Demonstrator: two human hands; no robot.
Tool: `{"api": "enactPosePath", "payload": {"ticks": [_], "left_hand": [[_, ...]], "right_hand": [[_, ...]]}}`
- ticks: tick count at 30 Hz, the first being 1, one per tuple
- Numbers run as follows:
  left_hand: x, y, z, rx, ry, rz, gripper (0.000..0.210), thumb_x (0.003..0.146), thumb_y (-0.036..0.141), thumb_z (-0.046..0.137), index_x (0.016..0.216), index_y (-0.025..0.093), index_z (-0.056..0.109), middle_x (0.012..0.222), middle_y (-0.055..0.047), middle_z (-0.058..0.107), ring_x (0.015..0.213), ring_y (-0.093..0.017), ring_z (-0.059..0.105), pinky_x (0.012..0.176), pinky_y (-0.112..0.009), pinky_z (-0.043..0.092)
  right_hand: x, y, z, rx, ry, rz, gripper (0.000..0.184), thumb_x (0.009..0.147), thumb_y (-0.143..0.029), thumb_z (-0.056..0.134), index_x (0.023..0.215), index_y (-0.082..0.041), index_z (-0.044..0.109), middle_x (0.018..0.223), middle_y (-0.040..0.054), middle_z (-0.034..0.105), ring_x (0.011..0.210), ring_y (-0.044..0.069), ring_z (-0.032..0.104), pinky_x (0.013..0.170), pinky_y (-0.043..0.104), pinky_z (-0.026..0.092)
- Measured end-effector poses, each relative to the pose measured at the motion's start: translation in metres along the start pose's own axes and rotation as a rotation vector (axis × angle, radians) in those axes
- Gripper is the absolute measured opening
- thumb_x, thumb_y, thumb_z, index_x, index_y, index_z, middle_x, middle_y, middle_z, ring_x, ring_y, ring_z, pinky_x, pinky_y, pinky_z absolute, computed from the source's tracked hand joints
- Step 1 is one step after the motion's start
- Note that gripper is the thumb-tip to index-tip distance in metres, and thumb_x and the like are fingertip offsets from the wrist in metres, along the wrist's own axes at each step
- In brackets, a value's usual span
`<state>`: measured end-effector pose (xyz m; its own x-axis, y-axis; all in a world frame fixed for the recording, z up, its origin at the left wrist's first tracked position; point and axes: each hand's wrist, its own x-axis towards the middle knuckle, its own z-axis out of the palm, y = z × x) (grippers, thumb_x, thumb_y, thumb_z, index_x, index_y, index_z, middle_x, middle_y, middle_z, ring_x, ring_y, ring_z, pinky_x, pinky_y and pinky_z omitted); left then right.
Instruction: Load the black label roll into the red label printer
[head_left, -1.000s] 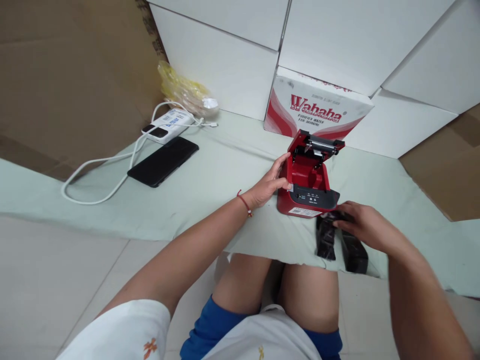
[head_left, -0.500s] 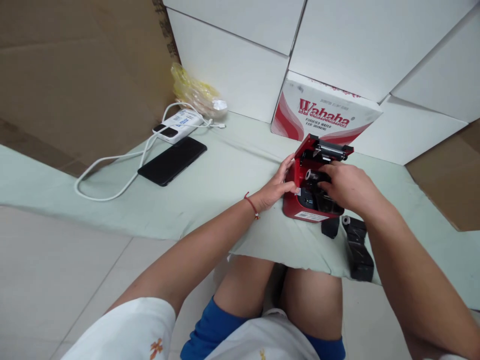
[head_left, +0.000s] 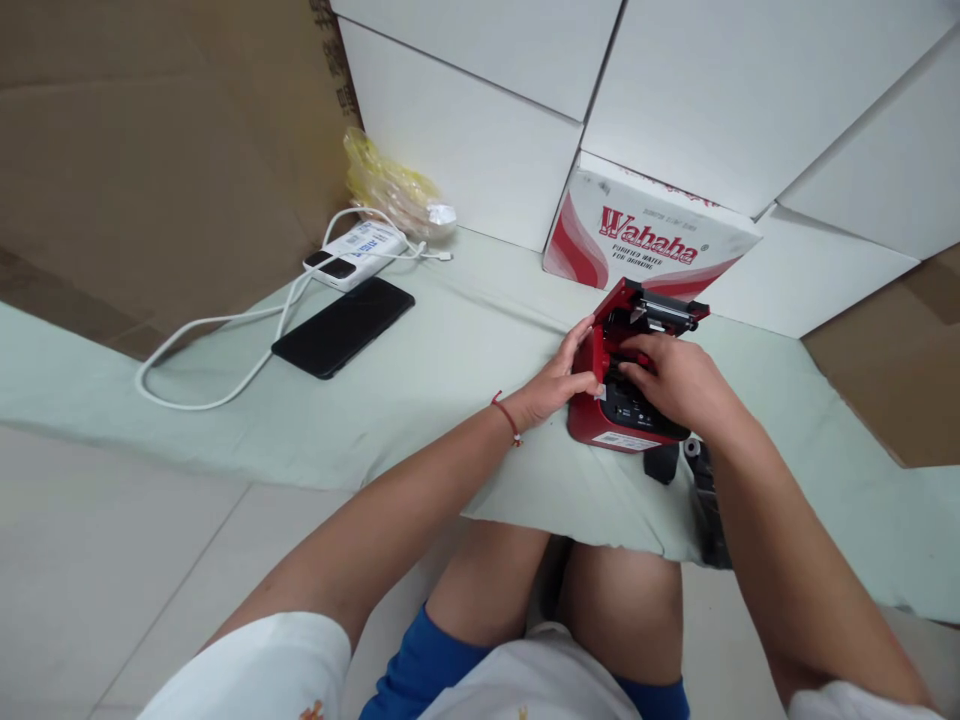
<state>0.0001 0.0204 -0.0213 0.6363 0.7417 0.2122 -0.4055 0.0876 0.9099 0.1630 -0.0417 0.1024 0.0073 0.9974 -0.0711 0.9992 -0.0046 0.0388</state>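
Observation:
A small red label printer stands on the green cloth with its lid raised. My left hand grips its left side, the thumb on the near edge and the fingers along the wall. Inside the open printer, my right hand has its fingers closed around a black ribbon roll, which is now mostly hidden by the fingers and the dark interior. A black piece lies against the printer's near right corner. Beside it, a second black ribbon on a core is partly covered by my right forearm.
A Wahaha carton leans on white boxes behind the printer. To the left are a black phone, a white power bank, a looped white cable and a yellow plastic bag. Brown cardboard borders the left side.
My right hand has moved left and deeper into the printer with the ribbon roll, whose end no longer shows clearly. My left hand keeps its grip on the printer.

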Motion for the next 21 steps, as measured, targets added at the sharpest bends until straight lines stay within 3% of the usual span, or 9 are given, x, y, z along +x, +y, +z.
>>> {"api": "enactPosePath", "payload": {"ticks": [4,6,10,16,21], "left_hand": [[0.000,-0.001,0.000,-0.014,-0.007,0.001,0.108,0.073,0.028,0.076,0.168,0.034,0.025,0.181,-0.007,0.023,0.168,-0.032,0.022,0.138,-0.050,0.019],[0.001,-0.004,-0.001,-0.021,-0.012,0.010,0.106,0.074,0.028,0.076,0.168,0.033,0.027,0.180,-0.007,0.025,0.166,-0.032,0.026,0.138,-0.051,0.020],[0.003,-0.010,-0.004,-0.025,-0.004,0.021,0.103,0.073,0.029,0.074,0.166,0.032,0.030,0.177,-0.007,0.033,0.164,-0.033,0.030,0.137,-0.051,0.021],[-0.002,-0.010,-0.002,-0.005,0.044,-0.023,0.097,0.072,0.031,0.070,0.163,0.026,0.036,0.175,-0.010,0.037,0.164,-0.035,0.033,0.136,-0.053,0.023],[0.019,0.015,0.006,0.177,0.222,0.108,0.087,0.078,0.033,0.071,0.159,0.024,0.041,0.180,-0.008,0.027,0.170,-0.031,0.018,0.139,-0.047,0.014]], "right_hand": [[-0.062,-0.006,0.025,0.244,0.474,-0.125,0.031,0.107,-0.035,0.054,0.125,-0.020,0.075,0.131,0.0137,0.076,0.116,0.031,0.068,0.103,0.049,0.055],[-0.088,-0.014,0.041,0.272,0.575,-0.166,0.032,0.107,-0.032,0.055,0.132,-0.021,0.072,0.134,0.0155,0.073,0.121,0.032,0.066,0.106,0.053,0.054],[-0.114,-0.034,0.063,0.226,0.610,-0.164,0.045,0.106,-0.026,0.058,0.151,-0.022,0.059,0.141,0.0189,0.068,0.129,0.035,0.062,0.109,0.059,0.053],[-0.116,-0.046,0.065,0.191,0.564,-0.113,0.057,0.105,-0.021,0.054,0.162,-0.019,0.047,0.147,0.0214,0.063,0.135,0.038,0.056,0.111,0.062,0.052],[-0.121,-0.043,0.066,0.182,0.516,-0.118,0.062,0.103,-0.017,0.054,0.164,-0.019,0.042,0.153,0.0205,0.059,0.140,0.038,0.054,0.113,0.061,0.053]]}}
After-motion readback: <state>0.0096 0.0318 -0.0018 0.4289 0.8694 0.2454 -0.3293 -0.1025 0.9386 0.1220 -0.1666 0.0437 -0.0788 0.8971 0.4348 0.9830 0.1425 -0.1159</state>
